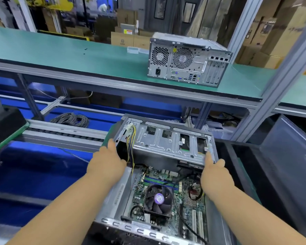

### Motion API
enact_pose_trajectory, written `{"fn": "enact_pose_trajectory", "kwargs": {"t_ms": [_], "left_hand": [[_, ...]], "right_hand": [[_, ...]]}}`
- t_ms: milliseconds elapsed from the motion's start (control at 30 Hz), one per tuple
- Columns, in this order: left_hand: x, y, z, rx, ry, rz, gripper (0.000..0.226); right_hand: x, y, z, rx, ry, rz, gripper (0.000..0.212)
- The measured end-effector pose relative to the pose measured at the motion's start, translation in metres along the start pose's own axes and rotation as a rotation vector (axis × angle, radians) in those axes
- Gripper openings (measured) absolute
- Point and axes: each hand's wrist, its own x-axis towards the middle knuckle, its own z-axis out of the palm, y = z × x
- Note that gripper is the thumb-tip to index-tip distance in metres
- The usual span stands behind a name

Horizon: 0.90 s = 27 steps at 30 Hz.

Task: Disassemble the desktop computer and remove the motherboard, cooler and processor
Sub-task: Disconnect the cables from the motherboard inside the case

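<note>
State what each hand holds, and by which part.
Both hands hold the silver metal drive cage of the open desktop computer: left hand at the cage's left end beside the yellow cables, right hand at its right edge.

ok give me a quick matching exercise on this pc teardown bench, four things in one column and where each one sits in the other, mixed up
Things:
1. cooler fan
2. second computer
3. cable coil
4. left hand

Places:
A. on the green upper shelf
B. at the left end of the drive cage
C. on the motherboard in the open case
D. on the blue surface below the shelf

Pairs: 1-C, 2-A, 3-D, 4-B
</note>
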Motion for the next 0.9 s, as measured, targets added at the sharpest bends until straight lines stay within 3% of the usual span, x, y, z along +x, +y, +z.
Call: {"fn": "enact_pose_trajectory", "kwargs": {"t_ms": [233,300,367,500,667,733,800,867,900], "left_hand": [[-0.009,0.007,-0.001,0.0,-0.008,-0.097,0.072],[-0.016,0.012,-0.001,-0.012,-0.003,-0.147,0.068],[-0.022,0.015,0.001,-0.02,0.004,-0.207,0.063],[-0.037,0.017,0.008,-0.071,0.039,-0.315,0.058],[-0.047,0.017,0.017,-0.108,0.096,-0.364,0.066],[-0.047,0.021,0.015,-0.055,0.093,-0.372,0.08],[-0.045,0.029,0.012,0.071,0.177,-0.283,0.096],[-0.042,0.041,0.012,0.069,0.306,-0.062,0.1],[-0.04,0.048,0.012,0.004,0.333,0.07,0.097]], "right_hand": [[0.018,0.008,0.004,-0.338,0.087,-0.297,0.073],[0.026,0.007,-0.002,-0.167,0.078,-0.285,0.07],[0.04,0.006,-0.012,-0.042,0.075,-0.3,0.08],[0.076,-0.003,-0.027,0.061,0.101,-0.478,0.083],[0.098,-0.017,-0.03,0.048,0.104,-0.54,0.081],[0.094,-0.017,-0.029,0.045,0.123,-0.526,0.074],[0.086,-0.011,-0.031,0.018,0.302,-0.538,0.06],[0.073,-0.009,-0.032,0.196,0.502,-0.618,0.041],[0.065,-0.008,-0.031,0.323,0.512,-0.63,0.03]]}}
